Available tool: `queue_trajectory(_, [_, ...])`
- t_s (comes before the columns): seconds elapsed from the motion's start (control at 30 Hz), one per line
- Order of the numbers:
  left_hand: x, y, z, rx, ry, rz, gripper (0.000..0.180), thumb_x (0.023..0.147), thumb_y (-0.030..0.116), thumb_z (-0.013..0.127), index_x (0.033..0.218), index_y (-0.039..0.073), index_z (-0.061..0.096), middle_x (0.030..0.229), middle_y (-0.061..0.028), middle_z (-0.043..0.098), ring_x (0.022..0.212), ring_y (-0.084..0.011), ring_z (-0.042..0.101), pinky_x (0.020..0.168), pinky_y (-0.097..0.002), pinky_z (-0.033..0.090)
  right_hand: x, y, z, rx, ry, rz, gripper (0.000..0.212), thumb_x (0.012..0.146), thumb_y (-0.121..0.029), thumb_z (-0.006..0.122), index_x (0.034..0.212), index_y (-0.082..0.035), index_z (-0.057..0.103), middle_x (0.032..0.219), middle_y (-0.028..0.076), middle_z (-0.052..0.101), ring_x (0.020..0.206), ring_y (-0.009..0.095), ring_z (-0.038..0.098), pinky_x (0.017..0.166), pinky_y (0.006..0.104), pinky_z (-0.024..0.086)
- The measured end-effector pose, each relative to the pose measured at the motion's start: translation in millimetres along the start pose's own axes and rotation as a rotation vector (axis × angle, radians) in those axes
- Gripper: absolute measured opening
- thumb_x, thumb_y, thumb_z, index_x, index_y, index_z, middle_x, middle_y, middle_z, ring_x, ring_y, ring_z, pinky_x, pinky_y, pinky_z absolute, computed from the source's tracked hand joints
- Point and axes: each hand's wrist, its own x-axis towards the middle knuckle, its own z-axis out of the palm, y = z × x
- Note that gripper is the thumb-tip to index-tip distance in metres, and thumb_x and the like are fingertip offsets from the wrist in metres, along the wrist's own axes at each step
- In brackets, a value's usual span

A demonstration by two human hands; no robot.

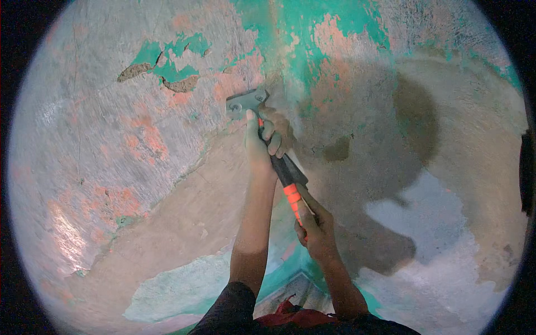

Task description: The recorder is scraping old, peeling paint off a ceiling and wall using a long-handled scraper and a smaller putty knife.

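Both hands grip one long-handled paint scraper (286, 174) with a wide grey metal head and a black and orange handle. My left hand (261, 137) is closed round the upper part, its thumb stretched up just below the head. Lower down, my right hand (316, 226) wraps round the orange grip. The scraper's head lies against or very close to the wall (184, 139) near a corner; whether the blade touches it, I cannot tell. Green and pinkish paint patches (352, 39) show on the wall above the head.
Chipped hollows (181, 84) break the wall at the upper left. Smooth tan plaster (184, 195) runs across the lower wall, with pale patches (178, 287) under it. Shadows of me and the tool fall on the right side. A bit of floor (296, 290) shows at the bottom.
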Motion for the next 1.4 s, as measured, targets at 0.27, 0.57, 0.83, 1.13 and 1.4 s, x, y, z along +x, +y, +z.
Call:
queue_trajectory(0.27, [1,-2,7,0.041,0.056,0.021,0.027,0.101,0.042,0.043,0.093,0.017,0.040,0.057,0.0068,0.033,0.035,-0.0048,0.031,0.030,-0.0210,0.029,5,13,-5,-0.076,-0.031,-0.243,0.050,0.099,-0.033,0.049,0.141,-0.006,0.045,0.058,-0.004,0.042,0.043,0.004,0.033,0.039,0.0225,0.026])
queue_trajectory(0.57, [-5,0,6,-0.004,0.077,-0.010,0.029,0.102,0.043,0.040,0.088,0.017,0.042,0.057,0.0073,0.033,0.035,-0.0050,0.030,0.030,-0.0217,0.029,-4,-1,-2,0.013,-0.006,-0.061,0.050,0.098,-0.032,0.052,0.141,-0.008,0.045,0.060,-0.005,0.042,0.043,0.004,0.033,0.039,0.0225,0.026])
queue_trajectory(0.83, [9,2,20,0.013,0.023,0.009,0.028,0.101,0.043,0.041,0.097,0.016,0.047,0.058,0.0074,0.033,0.037,-0.0049,0.030,0.032,-0.0217,0.030,7,-11,-11,-0.021,-0.016,-0.140,0.049,0.098,-0.033,0.054,0.140,-0.009,0.047,0.059,-0.006,0.042,0.044,0.003,0.032,0.040,0.0215,0.026])
queue_trajectory(1.13, [52,35,63,0.153,-0.081,0.109,0.030,0.101,0.044,0.040,0.093,0.015,0.045,0.060,0.0064,0.035,0.039,-0.0067,0.032,0.035,-0.0232,0.031,43,-57,0,-0.022,-0.047,-0.274,0.047,0.099,-0.029,0.052,0.140,-0.007,0.046,0.058,-0.007,0.040,0.044,0.002,0.032,0.040,0.0205,0.027])
queue_trajectory(1.4, [77,57,75,0.156,-0.165,0.087,0.032,0.102,0.038,0.040,0.084,0.012,0.042,0.062,0.0027,0.037,0.041,-0.0093,0.034,0.037,-0.0269,0.033,44,-95,14,0.051,-0.167,-0.224,0.048,0.101,-0.029,0.047,0.144,-0.009,0.040,0.058,-0.008,0.040,0.045,0.002,0.033,0.040,0.0202,0.028])
